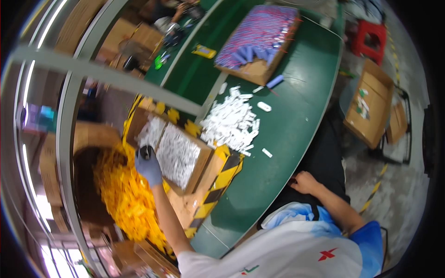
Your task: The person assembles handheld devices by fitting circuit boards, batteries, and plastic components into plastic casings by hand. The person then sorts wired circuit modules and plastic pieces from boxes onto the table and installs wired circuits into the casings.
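My left hand, in a grey glove, reaches over the left edge of an open cardboard box filled with small white and clear pieces. Its fingers are curled around something small, dark and round that I cannot make out. Bare and loosely closed, my right hand lies by my lap, near the green table's edge. Its fingertips are hidden, so whatever they may hold does not show. On the green table, right of the box, lies a heap of small white plastic parts; several lie loose beside it.
Yellow plastic pieces fill a large carton at left. A grey metal post and crossbar stand there. Farther back is a box of purple cylinders with red wires. A red stool and open carton stand right. Another person works far off.
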A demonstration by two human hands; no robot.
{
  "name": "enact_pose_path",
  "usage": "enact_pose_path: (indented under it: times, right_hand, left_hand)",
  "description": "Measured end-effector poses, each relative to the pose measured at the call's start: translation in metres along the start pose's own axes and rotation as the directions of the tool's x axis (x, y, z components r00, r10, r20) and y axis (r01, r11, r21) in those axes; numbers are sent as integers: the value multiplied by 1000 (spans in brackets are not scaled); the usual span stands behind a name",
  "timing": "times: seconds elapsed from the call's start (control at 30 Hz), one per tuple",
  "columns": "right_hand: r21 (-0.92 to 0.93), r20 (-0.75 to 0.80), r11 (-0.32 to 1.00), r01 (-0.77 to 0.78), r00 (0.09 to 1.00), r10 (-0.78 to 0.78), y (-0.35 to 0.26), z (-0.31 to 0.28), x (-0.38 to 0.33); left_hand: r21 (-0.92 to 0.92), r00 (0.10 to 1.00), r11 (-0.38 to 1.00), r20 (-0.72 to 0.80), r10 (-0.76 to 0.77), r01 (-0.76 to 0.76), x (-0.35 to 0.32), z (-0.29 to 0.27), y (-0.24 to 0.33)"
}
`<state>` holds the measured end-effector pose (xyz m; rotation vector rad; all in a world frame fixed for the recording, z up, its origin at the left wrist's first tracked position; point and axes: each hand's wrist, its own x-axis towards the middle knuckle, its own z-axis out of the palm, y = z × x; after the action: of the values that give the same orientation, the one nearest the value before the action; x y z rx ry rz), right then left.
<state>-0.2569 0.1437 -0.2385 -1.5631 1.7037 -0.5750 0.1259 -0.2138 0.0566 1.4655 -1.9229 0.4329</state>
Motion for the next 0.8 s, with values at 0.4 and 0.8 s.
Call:
enact_pose_path:
  times: [0.4, 0.8]
  right_hand:
    - [705, -610, 708, 45, 548, 573, 28, -72, -73]
    - [-277, -956, -50, 960, -281, -81, -52, -276, -155]
  left_hand:
    - [-486, 396, 554, 394, 829, -676, -41, 18, 350]
    - [-632, -208, 268, 575, 791, -727, -365, 225, 609]
